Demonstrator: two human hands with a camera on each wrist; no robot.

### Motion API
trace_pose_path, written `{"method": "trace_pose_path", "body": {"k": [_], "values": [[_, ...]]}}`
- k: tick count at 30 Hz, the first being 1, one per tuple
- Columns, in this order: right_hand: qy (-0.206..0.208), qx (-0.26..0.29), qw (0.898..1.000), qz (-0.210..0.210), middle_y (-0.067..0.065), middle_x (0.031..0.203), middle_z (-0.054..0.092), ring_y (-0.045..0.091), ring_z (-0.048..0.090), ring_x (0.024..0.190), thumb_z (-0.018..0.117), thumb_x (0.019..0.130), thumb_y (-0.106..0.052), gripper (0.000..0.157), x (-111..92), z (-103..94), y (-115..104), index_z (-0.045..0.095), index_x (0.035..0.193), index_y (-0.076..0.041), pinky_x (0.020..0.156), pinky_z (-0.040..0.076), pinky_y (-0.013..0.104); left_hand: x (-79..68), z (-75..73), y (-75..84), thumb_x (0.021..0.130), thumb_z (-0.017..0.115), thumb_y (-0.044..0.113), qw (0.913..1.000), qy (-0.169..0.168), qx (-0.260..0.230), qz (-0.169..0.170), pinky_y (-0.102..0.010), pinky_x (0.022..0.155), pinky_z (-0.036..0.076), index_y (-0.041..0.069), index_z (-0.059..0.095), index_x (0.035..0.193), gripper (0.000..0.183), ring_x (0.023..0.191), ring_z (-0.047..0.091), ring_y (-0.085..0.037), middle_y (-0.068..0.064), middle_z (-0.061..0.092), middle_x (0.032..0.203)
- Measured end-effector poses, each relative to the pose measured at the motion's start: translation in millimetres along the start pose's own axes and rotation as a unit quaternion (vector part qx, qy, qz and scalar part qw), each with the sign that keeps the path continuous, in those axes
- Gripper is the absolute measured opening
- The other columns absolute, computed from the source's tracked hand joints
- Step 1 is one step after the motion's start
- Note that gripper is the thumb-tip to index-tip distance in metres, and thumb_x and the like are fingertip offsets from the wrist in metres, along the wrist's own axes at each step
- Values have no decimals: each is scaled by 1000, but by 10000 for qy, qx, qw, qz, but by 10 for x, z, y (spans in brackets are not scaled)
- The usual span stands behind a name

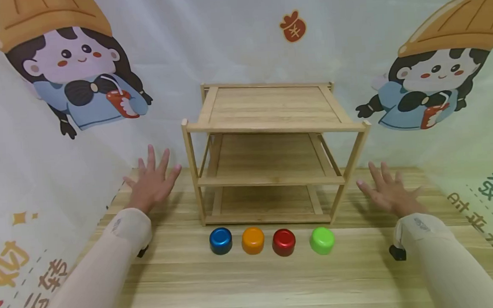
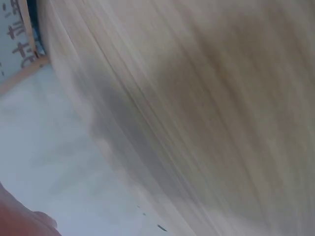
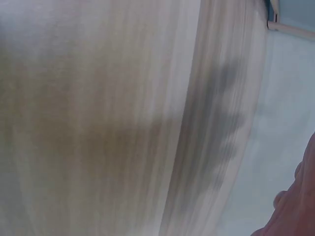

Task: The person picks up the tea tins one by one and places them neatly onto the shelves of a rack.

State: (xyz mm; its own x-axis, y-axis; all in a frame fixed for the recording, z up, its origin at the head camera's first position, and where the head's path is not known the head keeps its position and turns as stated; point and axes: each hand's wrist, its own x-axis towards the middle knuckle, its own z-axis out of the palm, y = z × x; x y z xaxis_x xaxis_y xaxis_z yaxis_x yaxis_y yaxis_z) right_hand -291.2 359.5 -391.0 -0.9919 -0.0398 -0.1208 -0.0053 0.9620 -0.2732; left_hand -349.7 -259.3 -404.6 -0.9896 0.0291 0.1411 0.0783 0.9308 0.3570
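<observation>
A three-tier wooden shelf rack stands on the wooden table against the wall, with nothing on its shelves. In front of it sits a row of small round tins: blue, orange, red and green. My left hand hovers left of the rack, fingers spread, holding nothing. Right of the rack my right hand is spread flat above the table, also empty. Both wrist views show only blurred tabletop and a sliver of hand.
A printed cloth backdrop with cartoon figures covers the wall behind and wraps round both sides of the table. Small black wrist-camera mounts show under each sleeve.
</observation>
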Motion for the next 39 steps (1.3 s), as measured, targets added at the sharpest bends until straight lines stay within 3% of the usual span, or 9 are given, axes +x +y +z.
{"method": "trace_pose_path", "body": {"k": [4, 8, 11, 15, 21, 27, 34, 36, 39], "values": [[34, 83, 9999, -138, 23, 166, -24, 70, -6, 143, 16, 101, -73, 88, -13, 27, 5, -16, 163, -20, 88, -12, 97, -52, -31, 78, 101, 18, 73, 9976, 124, -447, 516, -91, 106, 0, 31, -6, 164, 80, 153, 3, -56, 0, -30, 167], [155, 148, 9994, -261, 22, 167, -20, 68, 0, 145, 19, 103, -70, 84, -34, 48, 51, -16, 163, -23, 90, -6, 97, -135, -52, 205, 107, 25, 60, 9866, 476, -880, 1287, -82, 114, 17, 27, -1, 166, 72, 153, 18, -52, -2, -16, 172], [204, 198, 9990, -346, 21, 168, -18, 66, 2, 146, 21, 103, -69, 83, -70, 58, 70, -16, 163, -25, 93, -4, 97, -219, -78, 300, 109, 29, 54, 9738, 804, -1090, 1827, -75, 119, 20, 26, 3, 166, 69, 157, 16, -42, 0, -5, 174], [252, 193, 9982, -518, 18, 169, -17, 62, 4, 149, 23, 105, -66, 81, -149, 70, 62, -17, 162, -26, 97, 1, 95, -302, -123, 391, 109, 34, 51, 9615, 1102, -1164, 2231, -68, 124, 19, 26, 4, 166, 69, 160, 12, -31, 3, 2, 174], [373, 147, 9954, -870, 15, 170, -17, 63, 13, 147, 28, 106, -61, 80, -314, 107, 42, -15, 163, -24, 97, 5, 94, -410, -150, 479, 107, 45, 48, 9497, 1197, -1387, 2541, -56, 129, 17, 30, 1, 166, 75, 160, 11, -26, 5, 4, 174], [446, 24, 9915, -1220, 15, 171, -9, 64, 28, 141, 32, 108, -56, 79, -480, 160, -22, -13, 164, -24, 101, 17, 90, -529, -190, 586, 103, 55, 43, 9378, 1259, -1725, 2738, -63, 121, 32, 33, 2, 165, 83, 152, 35, -33, 7, 5, 173], [940, -191, 9814, -1661, 30, 162, 29, 61, 51, 127, 45, 107, -50, 81, -682, 213, -140, -1, 166, -18, 98, 46, 74, -598, -242, 733, 96, 65, 39, 9370, 1296, -1748, 2732, -63, 110, 47, 35, -1, 165, 95, 144, 46, -40, 5, 8, 173], [1128, -256, 9788, -1689, 34, 152, 45, 56, 63, 114, 49, 105, -51, 83, -743, 232, -186, 7, 166, -14, 90, 54, 67, -607, -248, 757, 95, 67, 38, 9383, 1327, -1715, 2694, -61, 110, 48, 35, -1, 165, 98, 143, 47, -40, 4, 9, 173], [1317, -276, 9764, -1691, 30, 146, 53, 44, 72, 97, 53, 103, -52, 83, -823, 257, -262, 16, 163, -9, 72, 59, 54, -615, -256, 780, 94, 68, 36, 9368, 1390, -1753, 2690, -60, 109, 48, 35, 0, 165, 98, 141, 48, -40, 3, 11, 173]]}}
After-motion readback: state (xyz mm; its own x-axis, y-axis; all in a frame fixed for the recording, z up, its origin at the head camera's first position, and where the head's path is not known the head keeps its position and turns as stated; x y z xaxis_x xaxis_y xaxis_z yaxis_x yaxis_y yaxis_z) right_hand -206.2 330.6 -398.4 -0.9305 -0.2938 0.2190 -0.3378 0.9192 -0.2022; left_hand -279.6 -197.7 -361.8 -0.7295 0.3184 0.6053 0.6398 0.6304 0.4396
